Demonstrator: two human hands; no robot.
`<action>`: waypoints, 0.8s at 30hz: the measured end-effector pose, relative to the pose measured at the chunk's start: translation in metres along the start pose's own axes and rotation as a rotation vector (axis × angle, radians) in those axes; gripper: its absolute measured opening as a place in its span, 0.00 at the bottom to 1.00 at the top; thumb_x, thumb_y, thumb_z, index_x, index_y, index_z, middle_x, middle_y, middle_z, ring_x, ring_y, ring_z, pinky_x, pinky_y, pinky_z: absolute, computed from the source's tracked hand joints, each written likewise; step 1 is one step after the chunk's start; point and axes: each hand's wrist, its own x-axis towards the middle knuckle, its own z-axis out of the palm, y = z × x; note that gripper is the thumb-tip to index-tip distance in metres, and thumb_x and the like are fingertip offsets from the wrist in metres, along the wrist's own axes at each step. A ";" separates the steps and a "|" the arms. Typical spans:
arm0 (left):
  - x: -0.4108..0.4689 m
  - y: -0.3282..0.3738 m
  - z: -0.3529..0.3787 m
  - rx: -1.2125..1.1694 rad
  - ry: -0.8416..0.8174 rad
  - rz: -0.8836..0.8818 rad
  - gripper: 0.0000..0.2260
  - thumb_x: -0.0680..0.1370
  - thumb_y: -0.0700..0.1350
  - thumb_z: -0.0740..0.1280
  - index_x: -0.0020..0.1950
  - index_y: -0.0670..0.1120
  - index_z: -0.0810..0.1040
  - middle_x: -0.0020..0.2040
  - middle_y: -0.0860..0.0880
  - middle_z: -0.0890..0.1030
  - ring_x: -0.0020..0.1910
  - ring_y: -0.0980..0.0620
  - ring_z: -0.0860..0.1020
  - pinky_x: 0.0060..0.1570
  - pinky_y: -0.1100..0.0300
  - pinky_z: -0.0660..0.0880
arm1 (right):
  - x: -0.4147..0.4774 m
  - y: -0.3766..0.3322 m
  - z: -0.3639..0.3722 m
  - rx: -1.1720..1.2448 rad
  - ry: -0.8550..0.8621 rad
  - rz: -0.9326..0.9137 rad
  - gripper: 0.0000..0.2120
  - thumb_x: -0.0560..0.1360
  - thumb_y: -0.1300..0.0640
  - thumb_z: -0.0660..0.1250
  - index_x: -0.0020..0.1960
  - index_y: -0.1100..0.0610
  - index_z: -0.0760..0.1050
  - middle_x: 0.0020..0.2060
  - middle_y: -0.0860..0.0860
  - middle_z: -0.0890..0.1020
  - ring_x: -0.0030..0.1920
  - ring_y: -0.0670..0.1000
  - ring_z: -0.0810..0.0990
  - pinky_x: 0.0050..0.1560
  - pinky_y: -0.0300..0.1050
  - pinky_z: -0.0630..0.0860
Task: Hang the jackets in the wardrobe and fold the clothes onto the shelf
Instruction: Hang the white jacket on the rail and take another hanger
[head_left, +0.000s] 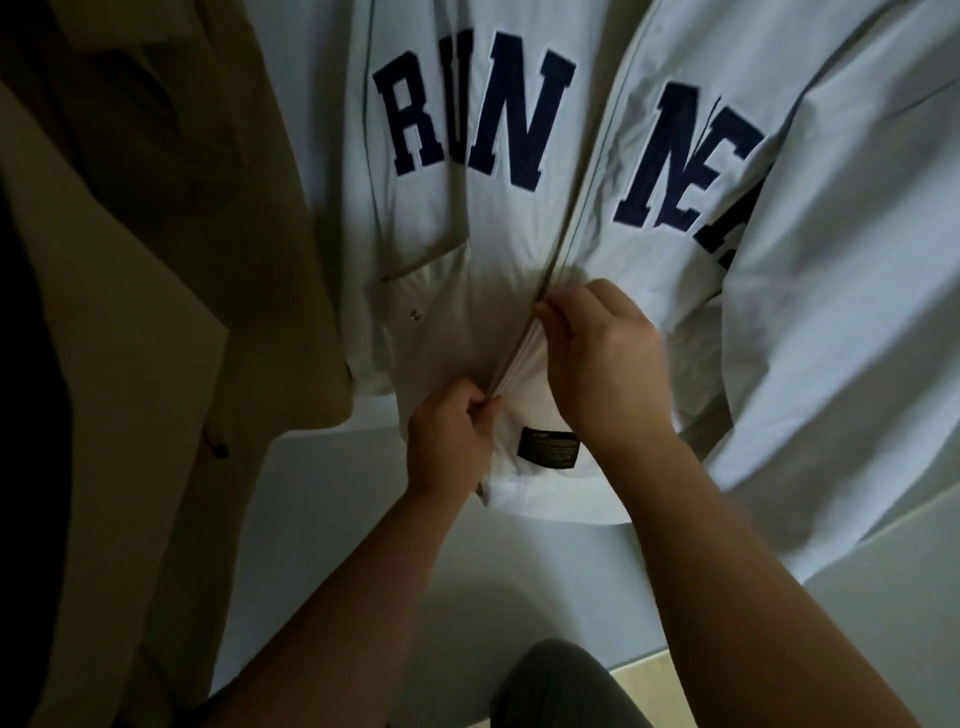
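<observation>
- Two bare hands work at the front of a white jacket (519, 249) that hangs in the wardrobe, right in the middle of the view.
- Left hand (449, 439) comes up from below, arm bare. Its fingers are curled tight and pinch the jacket's left front edge near the bottom hem.
- Right hand (602, 353) sits a bit higher, with its back to the camera. Its thumb and fingertips pinch the zipper line (566, 244) where the two front halves meet; I cannot tell if they hold a zipper pull.
- Above the right hand the two halves lie close together. Between the hands they part a little, and white lining shows in the gap.
- Big dark blue letters (467, 114) run across the chest of the jacket.
- A small black label (549, 448) shows inside, low down, just between the two wrists.
- A little snap (414, 314) sits on the pocket flap, left of the hands.
- A tan coat (156, 312) hangs on the left, close to the white jacket's side edge. Its dark button (221, 451) is low down.
- Below the jacket's hem the pale wardrobe wall (337, 519) shows, with open room around both arms.
- The person's grey trouser leg (561, 686) is at the bottom, under the arms.
</observation>
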 end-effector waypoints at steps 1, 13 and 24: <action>0.003 0.002 -0.002 0.008 -0.024 -0.001 0.11 0.77 0.50 0.73 0.39 0.46 0.77 0.34 0.51 0.78 0.35 0.52 0.75 0.35 0.62 0.63 | 0.005 -0.001 -0.003 0.000 0.022 -0.007 0.07 0.77 0.62 0.69 0.42 0.64 0.80 0.36 0.57 0.78 0.35 0.57 0.77 0.32 0.45 0.71; 0.035 0.050 -0.014 0.039 0.037 0.158 0.14 0.79 0.54 0.66 0.38 0.51 0.67 0.33 0.54 0.72 0.32 0.53 0.69 0.31 0.68 0.59 | 0.040 0.002 -0.025 0.033 0.014 -0.053 0.07 0.77 0.64 0.68 0.41 0.65 0.78 0.36 0.58 0.77 0.35 0.59 0.76 0.31 0.45 0.70; 0.066 0.088 -0.035 0.018 0.123 0.306 0.15 0.78 0.50 0.70 0.36 0.45 0.71 0.30 0.50 0.73 0.29 0.51 0.70 0.29 0.60 0.64 | 0.083 -0.009 -0.050 0.029 0.058 -0.135 0.07 0.75 0.67 0.68 0.38 0.66 0.76 0.35 0.60 0.76 0.34 0.62 0.76 0.30 0.52 0.73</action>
